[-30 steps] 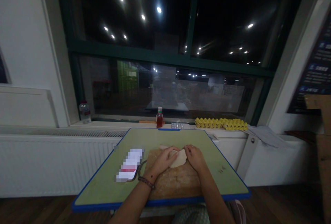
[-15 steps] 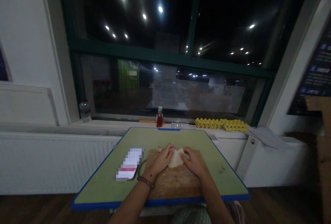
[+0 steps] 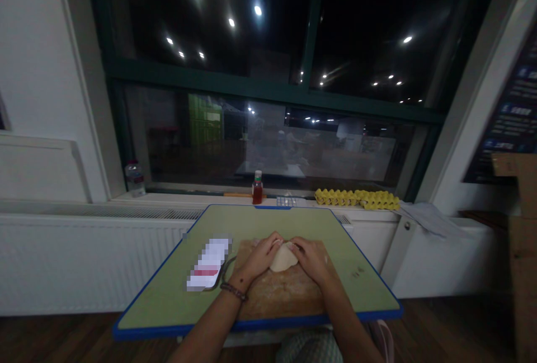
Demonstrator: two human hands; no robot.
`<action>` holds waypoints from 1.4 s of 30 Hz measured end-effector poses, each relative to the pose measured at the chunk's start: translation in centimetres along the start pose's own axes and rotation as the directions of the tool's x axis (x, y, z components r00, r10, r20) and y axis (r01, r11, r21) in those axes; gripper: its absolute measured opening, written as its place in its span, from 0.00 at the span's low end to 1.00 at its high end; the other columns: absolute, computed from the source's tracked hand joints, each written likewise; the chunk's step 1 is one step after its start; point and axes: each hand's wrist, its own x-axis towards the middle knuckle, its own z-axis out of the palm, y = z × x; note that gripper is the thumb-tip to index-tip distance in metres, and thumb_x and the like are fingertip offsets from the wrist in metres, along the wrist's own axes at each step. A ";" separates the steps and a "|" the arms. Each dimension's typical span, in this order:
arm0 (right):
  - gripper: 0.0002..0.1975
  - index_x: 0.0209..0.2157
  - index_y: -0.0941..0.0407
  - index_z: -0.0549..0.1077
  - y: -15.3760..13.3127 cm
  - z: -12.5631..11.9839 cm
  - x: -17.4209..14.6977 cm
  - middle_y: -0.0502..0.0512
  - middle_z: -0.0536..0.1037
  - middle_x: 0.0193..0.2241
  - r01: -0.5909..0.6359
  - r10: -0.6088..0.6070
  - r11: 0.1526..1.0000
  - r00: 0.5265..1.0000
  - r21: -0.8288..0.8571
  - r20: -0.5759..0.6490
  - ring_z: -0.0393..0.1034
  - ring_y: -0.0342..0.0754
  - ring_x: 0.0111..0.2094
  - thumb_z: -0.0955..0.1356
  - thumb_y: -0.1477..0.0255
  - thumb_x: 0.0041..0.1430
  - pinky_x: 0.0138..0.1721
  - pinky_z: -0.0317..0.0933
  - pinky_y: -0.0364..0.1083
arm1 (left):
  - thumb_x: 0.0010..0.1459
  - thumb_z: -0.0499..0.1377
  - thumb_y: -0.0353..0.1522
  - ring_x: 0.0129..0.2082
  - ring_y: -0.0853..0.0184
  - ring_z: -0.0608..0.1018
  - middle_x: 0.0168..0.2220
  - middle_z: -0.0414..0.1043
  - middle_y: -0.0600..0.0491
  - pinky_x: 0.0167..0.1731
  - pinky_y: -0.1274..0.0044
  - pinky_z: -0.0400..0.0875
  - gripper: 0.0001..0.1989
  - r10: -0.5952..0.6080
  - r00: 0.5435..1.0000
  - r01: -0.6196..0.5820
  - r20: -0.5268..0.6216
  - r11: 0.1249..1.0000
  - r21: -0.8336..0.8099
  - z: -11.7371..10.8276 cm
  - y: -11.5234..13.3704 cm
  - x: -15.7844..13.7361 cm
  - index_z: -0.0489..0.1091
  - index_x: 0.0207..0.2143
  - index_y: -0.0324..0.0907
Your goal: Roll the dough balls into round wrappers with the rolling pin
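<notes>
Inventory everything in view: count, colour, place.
Table: 1, green and blue, centre
Board: 1, brown, on table
Dough: 1, pale, over board
Phone: 1, white, red, table left
Small bottle: 1, red, mid sill
Larger bottle: 1, clear, sill left
Rod: 1, orange, sill
Egg tray: count unclear, yellow, sill right
Sheet: count unclear, grey, right
Window: 1, green frame, behind
Radiator: 1, white, left
Poster: 1, dark, right
Cardboard: 1, brown, far right
Bracelet: 1, dark, left wrist
Left hand: 1, bare, on dough
Right hand: 1, bare, on dough

Matt, smooth dough (image 3: 283, 259) – wooden board (image 3: 285, 295)
</notes>
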 end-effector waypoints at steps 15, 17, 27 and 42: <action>0.16 0.35 0.55 0.73 0.3 0.3 0.3 0.52 0.78 0.29 -0.094 0.140 0.957 0.978 0.276 -0.153 0.70 0.45 0.29 0.57 0.63 0.65 0.30 0.58 0.40 | 0.62 0.51 0.45 0.34 0.65 0.73 0.33 0.74 0.52 0.35 0.76 0.67 0.19 -0.074 0.995 0.065 -0.060 0.989 -0.136 0.0 -0.8 0.5 0.70 0.33 0.39; 0.16 0.35 0.55 0.73 0.2 0.1 0.2 0.52 0.78 0.29 -0.080 0.119 0.961 0.984 0.265 -0.135 0.71 0.45 0.29 0.57 0.63 0.65 0.30 0.59 0.40 | 0.63 0.50 0.45 0.33 0.65 0.73 0.32 0.75 0.51 0.34 0.76 0.67 0.19 -0.068 0.994 0.062 -0.086 0.995 -0.080 0.0 -0.8 0.5 0.71 0.32 0.39; 0.14 0.35 0.54 0.75 -0.6 -0.6 0.0 0.51 0.80 0.32 -0.044 0.049 0.986 0.999 0.164 -0.024 0.73 0.45 0.34 0.59 0.67 0.65 0.35 0.59 0.40 | 0.65 0.47 0.41 0.31 0.66 0.71 0.28 0.71 0.54 0.32 0.76 0.63 0.18 -0.002 0.996 0.011 -0.092 0.996 0.090 0.0 0.1 0.4 0.67 0.28 0.42; 0.13 0.37 0.53 0.74 3.3 4.2 0.8 0.54 0.77 0.36 0.133 -0.122 0.962 0.991 0.238 -0.060 0.71 0.48 0.40 0.61 0.64 0.66 0.44 0.61 0.45 | 0.65 0.46 0.38 0.33 0.66 0.73 0.31 0.73 0.53 0.35 0.76 0.65 0.16 0.021 0.999 -0.028 0.047 0.987 0.159 0.1 -0.3 0.2 0.67 0.30 0.42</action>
